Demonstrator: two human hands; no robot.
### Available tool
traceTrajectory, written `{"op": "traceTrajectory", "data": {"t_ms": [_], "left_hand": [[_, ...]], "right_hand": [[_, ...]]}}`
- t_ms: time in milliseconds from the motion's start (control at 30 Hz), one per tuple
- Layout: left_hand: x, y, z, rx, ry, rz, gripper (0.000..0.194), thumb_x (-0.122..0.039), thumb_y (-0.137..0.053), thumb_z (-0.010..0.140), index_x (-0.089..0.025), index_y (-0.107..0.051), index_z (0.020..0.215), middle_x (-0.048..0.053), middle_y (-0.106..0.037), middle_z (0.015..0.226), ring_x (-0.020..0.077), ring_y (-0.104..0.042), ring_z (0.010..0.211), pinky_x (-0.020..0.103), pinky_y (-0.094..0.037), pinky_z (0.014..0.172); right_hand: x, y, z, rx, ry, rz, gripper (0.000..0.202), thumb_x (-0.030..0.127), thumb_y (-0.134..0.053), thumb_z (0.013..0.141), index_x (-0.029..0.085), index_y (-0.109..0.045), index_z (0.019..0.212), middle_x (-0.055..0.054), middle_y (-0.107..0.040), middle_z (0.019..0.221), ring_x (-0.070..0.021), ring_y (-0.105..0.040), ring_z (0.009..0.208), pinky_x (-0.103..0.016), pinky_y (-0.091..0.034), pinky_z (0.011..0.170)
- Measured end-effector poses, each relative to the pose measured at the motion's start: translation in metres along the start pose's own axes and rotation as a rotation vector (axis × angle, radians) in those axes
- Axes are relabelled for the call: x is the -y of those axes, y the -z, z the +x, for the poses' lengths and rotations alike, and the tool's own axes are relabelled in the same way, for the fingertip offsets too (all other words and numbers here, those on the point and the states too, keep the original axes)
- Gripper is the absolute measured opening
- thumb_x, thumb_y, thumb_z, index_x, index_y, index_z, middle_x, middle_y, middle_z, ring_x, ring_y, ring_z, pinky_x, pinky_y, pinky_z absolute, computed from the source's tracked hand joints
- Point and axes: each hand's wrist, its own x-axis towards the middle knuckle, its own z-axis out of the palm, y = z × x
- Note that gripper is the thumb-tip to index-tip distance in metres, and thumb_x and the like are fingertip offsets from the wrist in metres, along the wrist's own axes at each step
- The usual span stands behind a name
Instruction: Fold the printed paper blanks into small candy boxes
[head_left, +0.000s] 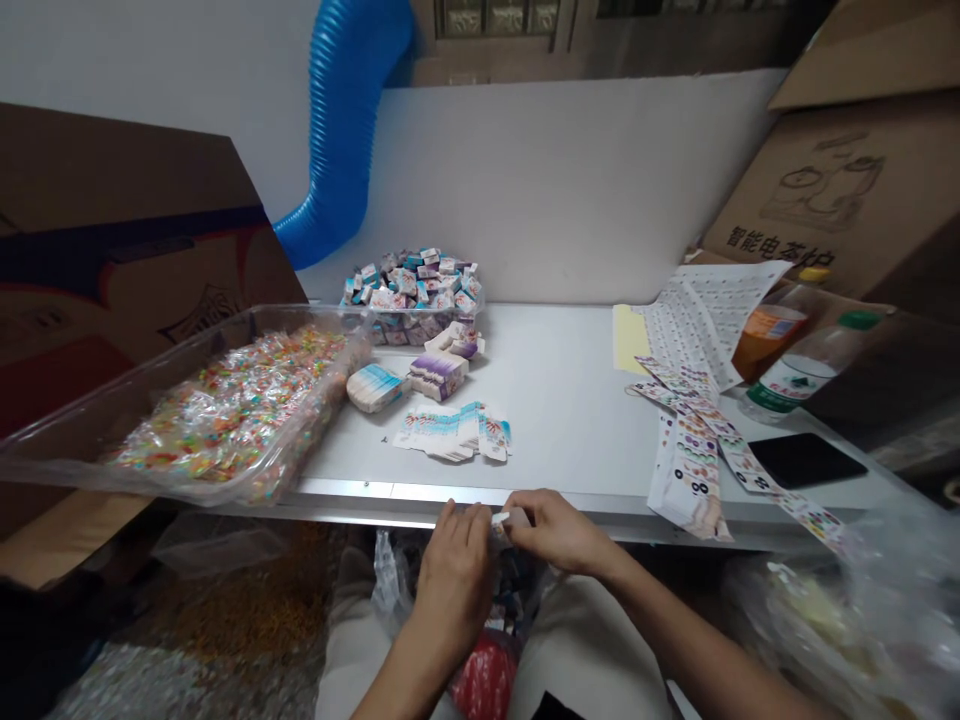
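Your left hand [457, 565] sits just off the near edge of the bench [555, 400], back of the hand up, forearm rising from the bottom of the view. Its fingers lie close together, bent a little at the knuckles, tips pointing away from you. They're right beside the small white piece [501, 519]; can't tell whether they grip it, since the hand hides that side.

Your right hand [555, 525] comes in from the lower right, forearm slanted, wrist near the bench edge. Thumb and forefinger are pinched together on the white piece, almost no gap; the other fingers are curled in. So the piece is between your two hands, over your lap, just in front of the bench edge. Its details are too small to read.

Below your hands, between your legs: clear plastic bag [391, 585] and something red [486, 675]. On the bench ahead of you, a fanned row of flat cartons [450, 432]. Behind it, a blue-and-white bundle [375, 388] and a purple-and-white bundle [437, 376], near a clear tub [420, 328] heaped with little boxes [412, 285]. Left: clear tray [67, 455] of candy-coloured packets [232, 410]. Right: printed strips [694, 465], dark phone [808, 460].
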Motion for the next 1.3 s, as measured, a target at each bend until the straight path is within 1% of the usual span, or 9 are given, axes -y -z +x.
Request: {"op": "traceTrajectory", "data": {"t_ms": [133,267,467,600,667,767,867,1100,1300], "left_hand": [[0.001,-0.013,-0.010,-0.081,0.100,-0.136,0.051,-0.014,-0.046,0.084,-0.015,-0.032,0.134,0.015,-0.054,0.126,0.0261,-0.052,0.117,0.046,-0.047,0.096],[0.000,-0.025,-0.017,-0.107,0.145,-0.265,0.050,-0.015,-0.046,0.086,-0.018,-0.033,0.134,0.014,-0.052,0.129,0.0242,-0.050,0.120,0.041,-0.047,0.096],[-0.004,-0.031,-0.017,-0.209,0.195,-0.379,0.041,-0.019,-0.050,0.084,-0.020,-0.041,0.124,0.012,-0.058,0.120,0.0221,-0.058,0.110,0.037,-0.051,0.089],[-0.006,-0.031,-0.019,-0.236,0.192,-0.351,0.041,-0.019,-0.049,0.085,-0.019,-0.040,0.124,0.013,-0.055,0.124,0.0224,-0.055,0.114,0.039,-0.050,0.092],[-0.006,-0.031,-0.021,-0.200,0.173,-0.300,0.041,-0.017,-0.048,0.085,-0.018,-0.040,0.125,0.015,-0.050,0.129,0.0240,-0.051,0.119,0.041,-0.048,0.094],[-0.005,-0.032,-0.024,-0.121,0.177,-0.276,0.043,-0.015,-0.047,0.085,-0.017,-0.039,0.127,0.017,-0.050,0.128,0.0255,-0.050,0.119,0.043,-0.048,0.094],[-0.005,-0.033,-0.025,-0.100,0.176,-0.285,0.046,-0.016,-0.047,0.085,-0.016,-0.035,0.129,0.017,-0.053,0.124,0.0253,-0.052,0.116,0.044,-0.048,0.094],[-0.003,-0.036,-0.031,-0.180,0.183,-0.269,0.054,-0.018,-0.046,0.086,-0.014,-0.024,0.135,0.017,-0.055,0.120,0.0241,-0.057,0.111,0.041,-0.051,0.089],[0.009,-0.037,-0.036,-0.150,0.088,-0.241,0.057,-0.018,-0.045,0.088,-0.015,-0.020,0.139,0.018,-0.051,0.128,0.0247,-0.051,0.119,0.042,-0.050,0.093]], "right_hand": [[0.000,0.001,-0.003,-0.018,-0.025,0.196,0.011,0.021,-0.054,0.076,0.016,-0.064,0.075,0.002,-0.060,0.065,-0.0111,-0.051,0.059,-0.021,-0.039,0.055],[0.000,-0.010,-0.011,-0.112,-0.045,0.317,0.018,0.029,-0.053,0.082,0.016,-0.064,0.078,0.000,-0.063,0.069,-0.0136,-0.056,0.065,-0.025,-0.043,0.063],[-0.001,-0.033,-0.026,-0.116,-0.059,0.705,0.024,0.035,-0.058,0.080,0.018,-0.067,0.095,-0.004,-0.069,0.089,-0.0208,-0.061,0.090,-0.034,-0.045,0.085],[-0.002,-0.052,-0.028,-0.212,-0.163,0.920,0.023,0.033,-0.062,0.076,0.017,-0.066,0.092,-0.005,-0.069,0.085,-0.0199,-0.064,0.080,-0.034,-0.049,0.079],[-0.001,-0.058,-0.028,-0.280,-0.178,0.840,0.022,0.032,-0.060,0.077,0.017,-0.066,0.092,-0.006,-0.070,0.085,-0.0201,-0.064,0.078,-0.034,-0.050,0.078],[0.001,-0.064,-0.030,-0.404,-0.064,0.479,0.029,0.034,-0.054,0.082,0.019,-0.067,0.103,-0.009,-0.068,0.101,-0.0232,-0.061,0.096,-0.039,-0.046,0.090],[0.001,-0.068,-0.034,-0.438,0.042,0.240,0.034,0.036,-0.046,0.089,0.021,-0.064,0.113,-0.010,-0.065,0.113,-0.0237,-0.056,0.110,-0.042,-0.041,0.099],[-0.002,-0.066,-0.031,-0.379,-0.113,0.168,0.035,0.034,-0.044,0.090,0.019,-0.064,0.115,-0.009,-0.069,0.105,-0.0231,-0.064,0.097,-0.038,-0.048,0.089],[0.002,-0.050,-0.033,-0.221,0.127,-0.347,0.035,0.021,-0.039,0.090,0.019,-0.061,0.117,-0.010,-0.071,0.093,-0.0230,-0.065,0.087,-0.036,-0.049,0.079]]}}
